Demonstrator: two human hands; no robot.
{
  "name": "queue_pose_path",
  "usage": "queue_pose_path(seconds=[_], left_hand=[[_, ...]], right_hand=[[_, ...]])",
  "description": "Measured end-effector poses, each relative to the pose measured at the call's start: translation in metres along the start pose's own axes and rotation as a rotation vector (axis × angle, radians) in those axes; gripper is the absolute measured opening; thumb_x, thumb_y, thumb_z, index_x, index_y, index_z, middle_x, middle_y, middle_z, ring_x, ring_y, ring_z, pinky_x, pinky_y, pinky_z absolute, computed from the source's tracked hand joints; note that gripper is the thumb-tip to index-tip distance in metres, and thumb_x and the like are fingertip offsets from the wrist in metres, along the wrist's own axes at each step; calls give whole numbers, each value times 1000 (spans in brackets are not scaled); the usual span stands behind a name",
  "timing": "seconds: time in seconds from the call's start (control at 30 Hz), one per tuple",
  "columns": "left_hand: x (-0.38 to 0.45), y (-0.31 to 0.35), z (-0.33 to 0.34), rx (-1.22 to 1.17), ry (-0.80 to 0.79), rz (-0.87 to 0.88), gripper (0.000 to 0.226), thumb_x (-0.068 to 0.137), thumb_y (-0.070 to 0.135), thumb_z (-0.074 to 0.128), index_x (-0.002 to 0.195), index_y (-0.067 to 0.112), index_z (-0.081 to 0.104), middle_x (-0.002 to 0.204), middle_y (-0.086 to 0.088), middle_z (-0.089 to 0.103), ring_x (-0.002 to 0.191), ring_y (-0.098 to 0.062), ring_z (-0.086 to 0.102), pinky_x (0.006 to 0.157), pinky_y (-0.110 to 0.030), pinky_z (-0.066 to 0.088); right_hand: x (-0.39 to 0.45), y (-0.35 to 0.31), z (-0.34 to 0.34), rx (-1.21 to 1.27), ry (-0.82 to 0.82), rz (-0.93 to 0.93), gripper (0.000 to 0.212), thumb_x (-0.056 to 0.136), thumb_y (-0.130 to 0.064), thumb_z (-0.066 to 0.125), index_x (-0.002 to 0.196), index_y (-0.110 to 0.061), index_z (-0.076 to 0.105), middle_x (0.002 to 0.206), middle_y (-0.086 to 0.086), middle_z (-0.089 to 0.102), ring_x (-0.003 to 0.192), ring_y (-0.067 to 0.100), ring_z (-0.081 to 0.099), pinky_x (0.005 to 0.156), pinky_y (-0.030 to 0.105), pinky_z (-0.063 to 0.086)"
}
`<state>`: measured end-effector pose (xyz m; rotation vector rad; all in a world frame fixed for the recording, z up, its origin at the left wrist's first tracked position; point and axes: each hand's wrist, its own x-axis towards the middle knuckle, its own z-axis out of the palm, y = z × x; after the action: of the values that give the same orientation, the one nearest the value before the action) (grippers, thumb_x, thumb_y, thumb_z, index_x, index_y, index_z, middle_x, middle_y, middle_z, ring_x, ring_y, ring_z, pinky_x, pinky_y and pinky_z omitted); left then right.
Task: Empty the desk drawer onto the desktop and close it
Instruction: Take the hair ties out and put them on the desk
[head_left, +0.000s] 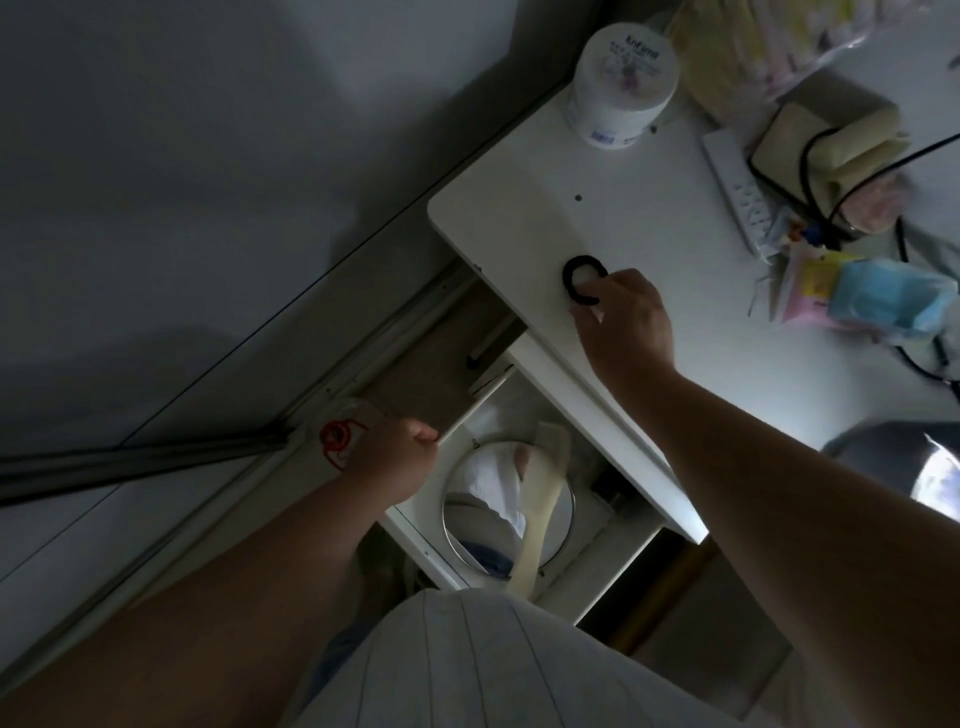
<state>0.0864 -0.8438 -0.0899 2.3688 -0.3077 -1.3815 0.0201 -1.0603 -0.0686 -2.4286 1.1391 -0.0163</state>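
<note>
The white desk drawer (415, 540) stands pulled out under the white desktop (519, 208). Inside it lie a round mirror (483, 525) and a long cream object (540, 514) across the mirror. My right hand (623, 322) reaches over the desktop, and its fingertips pinch a black ring-shaped hair tie (571, 275) that lies flat there. My left hand (395, 457) is fisted at the drawer's left rim. A clear packet with red cord (337, 439) sticks out from its far side and seems to be held.
On the desktop stand a white tub (623, 83), a white remote (737, 192), cream sponges (831, 140) wrapped by black cables, and a blue-and-pink packet (883, 301). A wall and a sliding-door track (208, 452) lie to the left. My striped clothing fills the bottom.
</note>
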Motion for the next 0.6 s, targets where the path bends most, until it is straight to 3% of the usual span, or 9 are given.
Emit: queue_pose_path(seconds=[0.17,0.27,0.43,0.6], left_hand=[[0,-2,1,-7,-4,-6,36,93,18,48,128,10,56,127,-10,63,112,-22,60,74,-21,43],[0,-4,0,-15,-3,-8,36,93,19,48,127,11,57,123,-11,65,106,-23,63,61,-19,43],[-1,-5,0,-10,-6,-3,36,93,20,48,126,13,57,123,-9,65,100,-21,62,59,-19,41],[-3,-6,0,18,-23,23,36,94,19,45,128,13,55,124,-9,64,92,-16,57,55,-15,37]], right_hand=[[14,-3,1,4,1,30,28,93,-18,49,113,-12,68,115,9,60,109,25,53,86,29,41],[18,-5,2,0,1,21,28,92,-17,49,112,-12,68,114,10,60,108,26,53,85,29,41],[17,-6,2,4,9,37,29,92,-18,49,116,-11,65,117,10,59,109,26,53,89,29,41],[-18,-4,0,177,81,77,23,90,-17,55,110,-13,65,116,4,59,93,17,58,81,26,47]])
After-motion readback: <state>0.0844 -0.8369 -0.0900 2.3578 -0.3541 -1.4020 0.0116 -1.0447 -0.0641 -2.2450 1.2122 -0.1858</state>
